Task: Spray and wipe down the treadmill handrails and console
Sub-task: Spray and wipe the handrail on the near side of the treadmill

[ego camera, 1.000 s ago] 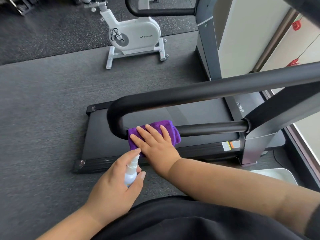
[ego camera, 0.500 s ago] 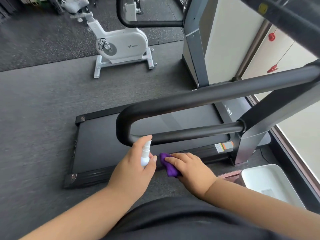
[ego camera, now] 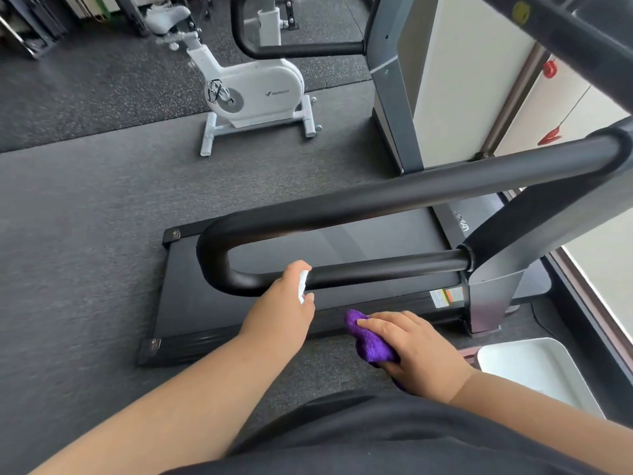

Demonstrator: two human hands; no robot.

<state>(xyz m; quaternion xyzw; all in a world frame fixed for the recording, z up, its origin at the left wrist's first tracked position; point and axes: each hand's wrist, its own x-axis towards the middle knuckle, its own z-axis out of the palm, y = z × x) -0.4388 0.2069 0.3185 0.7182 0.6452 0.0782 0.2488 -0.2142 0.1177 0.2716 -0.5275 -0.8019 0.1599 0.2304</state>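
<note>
Right hand [ego camera: 416, 347] near right, fingers clamped on bunched purple microfibre cloth [ego camera: 368, 341], held clear of the rail; cloth soft, light, best gripped as a wad. Left hand [ego camera: 284, 310] just beyond, fingers wrapped round small white spray bottle [ego camera: 302, 286], nozzle at lower bar of black treadmill handrail [ego camera: 376, 269]. Bottle looks light, slick plastic; body mostly hidden by the hand. Rail stiff, padded-looking. Console cut off top right. White exercise bike [ego camera: 253, 94] far.
</note>
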